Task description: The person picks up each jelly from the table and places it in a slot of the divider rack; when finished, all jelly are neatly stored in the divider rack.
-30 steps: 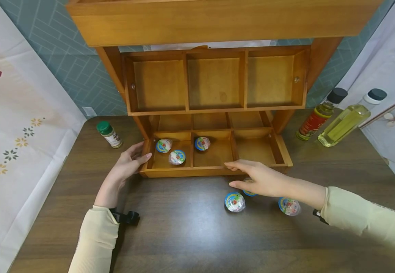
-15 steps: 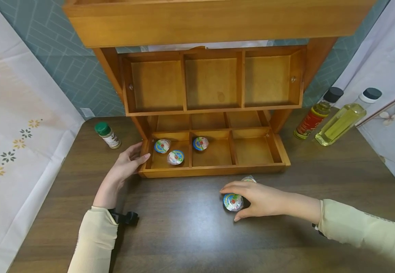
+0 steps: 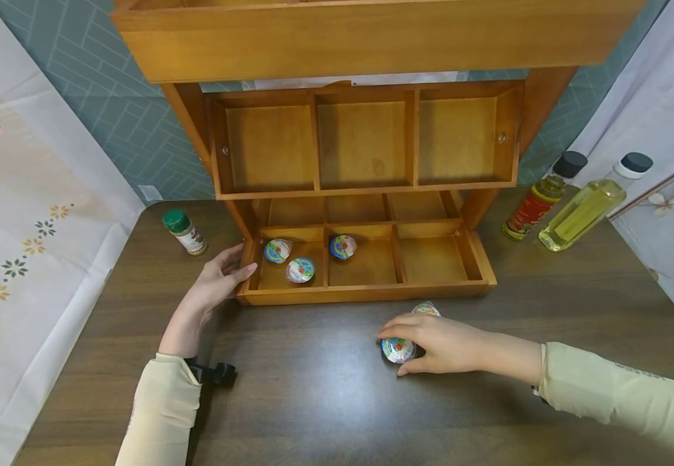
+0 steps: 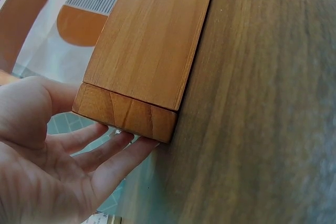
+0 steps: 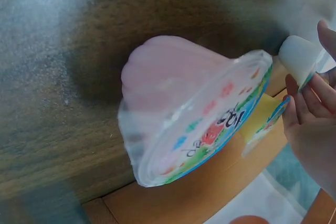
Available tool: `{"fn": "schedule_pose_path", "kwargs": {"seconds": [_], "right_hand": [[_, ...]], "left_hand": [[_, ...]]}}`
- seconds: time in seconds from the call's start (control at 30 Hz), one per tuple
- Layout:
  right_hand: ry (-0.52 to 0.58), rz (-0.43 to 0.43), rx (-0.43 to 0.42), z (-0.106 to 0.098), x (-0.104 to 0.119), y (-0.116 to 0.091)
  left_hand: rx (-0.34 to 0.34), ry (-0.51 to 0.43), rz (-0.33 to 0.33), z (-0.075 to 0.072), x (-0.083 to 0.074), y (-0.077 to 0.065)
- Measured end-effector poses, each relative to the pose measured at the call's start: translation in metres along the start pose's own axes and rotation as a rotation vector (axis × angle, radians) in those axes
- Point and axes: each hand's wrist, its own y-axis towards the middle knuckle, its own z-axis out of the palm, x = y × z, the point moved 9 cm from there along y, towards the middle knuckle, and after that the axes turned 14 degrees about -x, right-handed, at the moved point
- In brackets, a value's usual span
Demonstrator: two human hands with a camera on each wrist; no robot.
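On the wood-grained desk (image 3: 290, 395), a tapered white cup (image 3: 398, 350) with a glossy printed lid is being encircled by the curved fingers and thumb of the right hand (image 3: 444, 343), while the varnished wooden tray (image 3: 366, 295) is being gripped at its end by the left hand (image 3: 217, 283). A yellow cup (image 3: 426, 309) is being partly covered by the right hand; a fluted pink cup (image 5: 173, 77), close to the right-wrist camera, is being concealed from the head view, and the thumb's contact with the white cup cannot be made out.
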Motion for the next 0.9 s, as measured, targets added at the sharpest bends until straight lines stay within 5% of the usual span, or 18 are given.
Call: {"fn": "schedule_pose_path", "kwargs": {"seconds": [0.9], "right_hand": [[-0.008, -0.143, -0.151, -0.053, 0.006, 0.026]], "left_hand": [[-0.008, -0.004, 0.029, -0.001, -0.003, -0.003]]}}
